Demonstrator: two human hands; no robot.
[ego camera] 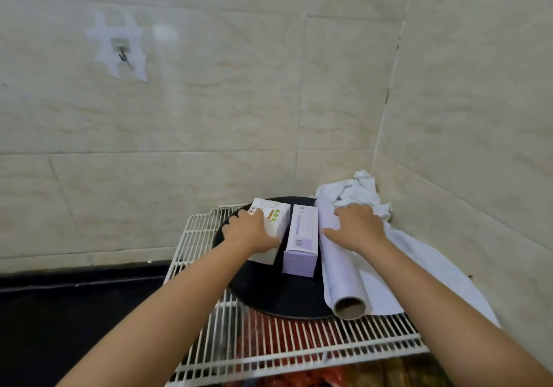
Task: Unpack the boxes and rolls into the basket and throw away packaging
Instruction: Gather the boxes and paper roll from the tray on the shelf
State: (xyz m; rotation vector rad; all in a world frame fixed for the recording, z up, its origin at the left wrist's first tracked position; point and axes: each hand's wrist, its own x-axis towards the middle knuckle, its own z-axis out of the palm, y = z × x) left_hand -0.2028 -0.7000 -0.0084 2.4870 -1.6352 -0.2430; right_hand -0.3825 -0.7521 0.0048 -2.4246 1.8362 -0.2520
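Note:
A white box (276,217) with green print, a lilac box (301,238) and a long pale roll (341,270) with a cardboard core lie side by side on a black round tray (263,291). The tray rests on a white wire rack (299,344) in a tiled corner. My left hand (250,231) grips the white box from its left side, with the thumb on the box's near face. My right hand (359,225) lies over the far end of the roll, its fingers spread across it. No basket shows in view.
A crumpled white cloth (362,190) lies behind the roll in the corner, and white sheeting (419,255) spreads under my right forearm. Red plastic (278,335) shows beneath the rack. A dark counter (74,312) lies to the left. A wall hook (121,53) hangs at upper left.

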